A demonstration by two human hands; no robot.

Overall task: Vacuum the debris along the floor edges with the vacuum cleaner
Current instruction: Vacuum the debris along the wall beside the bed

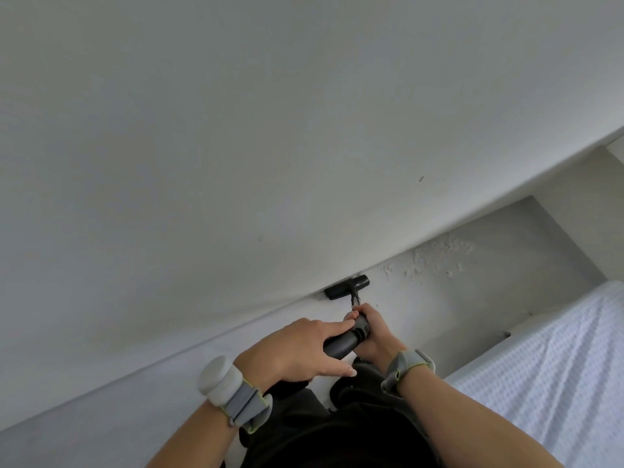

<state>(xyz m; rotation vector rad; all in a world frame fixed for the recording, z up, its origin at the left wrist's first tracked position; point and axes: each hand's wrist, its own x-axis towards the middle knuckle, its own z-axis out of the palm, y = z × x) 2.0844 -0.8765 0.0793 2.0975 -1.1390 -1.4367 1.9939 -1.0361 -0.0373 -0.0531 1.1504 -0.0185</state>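
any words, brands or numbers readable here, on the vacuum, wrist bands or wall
None can be read. The black vacuum tube and its black floor nozzle show no legible brand; pale specks at the tube's joint are too blurred to tell. The grey wrist bands and white wall bear no text.

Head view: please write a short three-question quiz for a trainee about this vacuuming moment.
1. True or false: the vacuum head is lifted far from the wall.
2. In the picture, the white debris lies: A) left of the head, B) right of it, C) under the hands.
3. How many hands hold the wand?
Key: 1 false, it sits at the wall's foot; 2 B; 3 two: left hand, right hand.
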